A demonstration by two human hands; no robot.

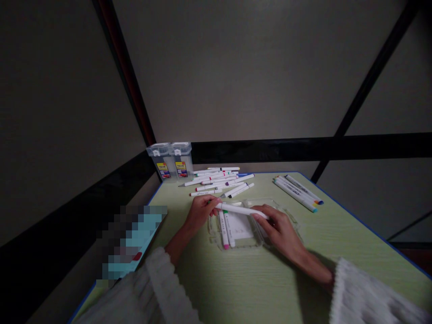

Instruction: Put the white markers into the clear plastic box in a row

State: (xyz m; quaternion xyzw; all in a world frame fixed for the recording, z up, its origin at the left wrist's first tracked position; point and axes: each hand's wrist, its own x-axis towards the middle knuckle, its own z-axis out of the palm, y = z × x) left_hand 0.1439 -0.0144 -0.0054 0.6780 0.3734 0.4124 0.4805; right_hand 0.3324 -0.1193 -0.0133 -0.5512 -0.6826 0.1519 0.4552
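A white marker pen (238,209) is held level between both hands, above an opened clear plastic case (251,246). My left hand (202,210) pinches its left end, and my right hand (278,227) grips the right end between thumb and fingers. In the left half of the case lie two markers side by side, one with a pink end (224,231) and another white one (230,231). A pale sheet or insert (241,226) shows beside them. My right hand and forearm cover part of the case's right half.
Behind the case lies a loose pile of white markers (219,182) with coloured ends. Two clear lidded boxes (172,162) stand at the back left corner. Several markers (297,193) lie together at the right. A pixelated light-blue item (135,247) rests along the left edge.
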